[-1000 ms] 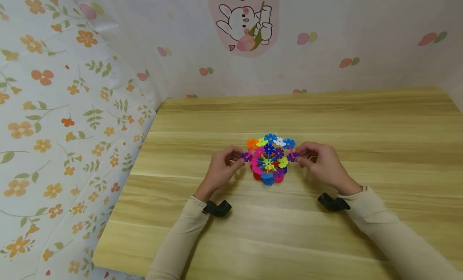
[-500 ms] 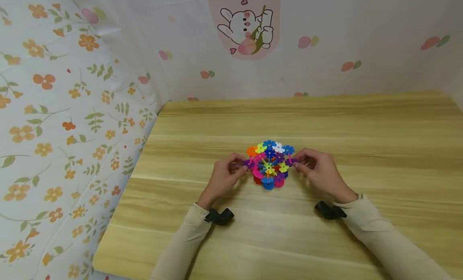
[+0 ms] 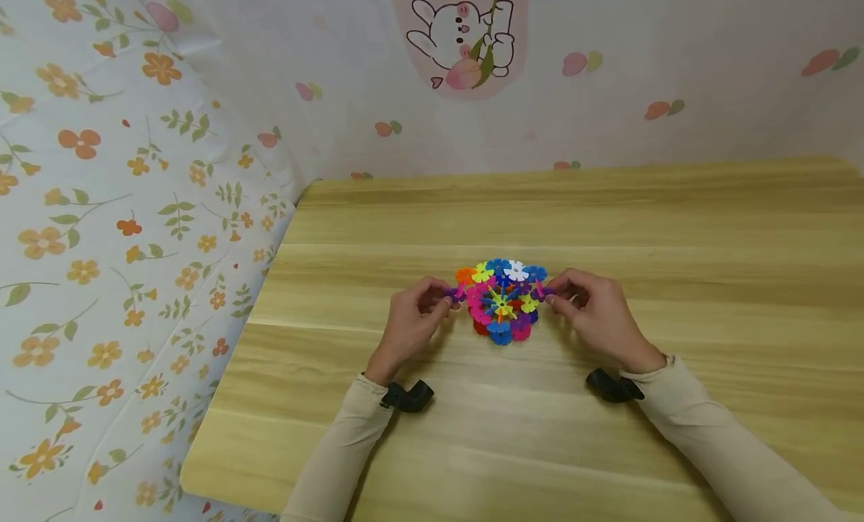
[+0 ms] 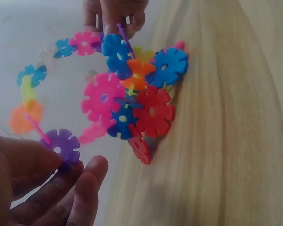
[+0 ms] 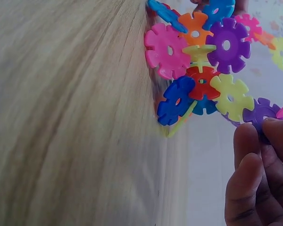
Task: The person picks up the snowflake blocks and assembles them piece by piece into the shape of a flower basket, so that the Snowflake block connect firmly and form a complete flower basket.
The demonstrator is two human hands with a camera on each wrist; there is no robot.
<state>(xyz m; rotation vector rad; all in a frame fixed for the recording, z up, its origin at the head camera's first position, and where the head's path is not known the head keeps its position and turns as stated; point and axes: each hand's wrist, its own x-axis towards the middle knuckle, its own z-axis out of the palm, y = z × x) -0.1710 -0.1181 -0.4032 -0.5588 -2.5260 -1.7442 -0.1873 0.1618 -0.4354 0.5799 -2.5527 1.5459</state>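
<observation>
A colourful cluster of notched plastic snowflake discs (image 3: 501,306), joined together, stands on the wooden table between both hands. From its sides a chain of discs arches over the far side, with an orange disc (image 3: 465,277), a white disc (image 3: 517,271) and blue ones in it. My left hand (image 3: 413,319) pinches a purple snowflake disc (image 4: 66,145) at the chain's left end between thumb and fingers. Opposite, my right hand (image 3: 601,312) pinches another purple snowflake disc (image 5: 260,111), close beside a pale yellow disc (image 5: 232,96) of the cluster.
The wooden table (image 3: 378,229) reaches to a pale printed curtain (image 3: 607,117) behind and a flowered cloth (image 3: 135,282) at the left. Black wrist mounts (image 3: 408,397) jut from both sleeves over the tabletop.
Both hands first drew slightly inward, then the left shifted back outward. The pinched purple discs have tilted from face-on to nearly edge-on in the head view. The cluster stays on the table.
</observation>
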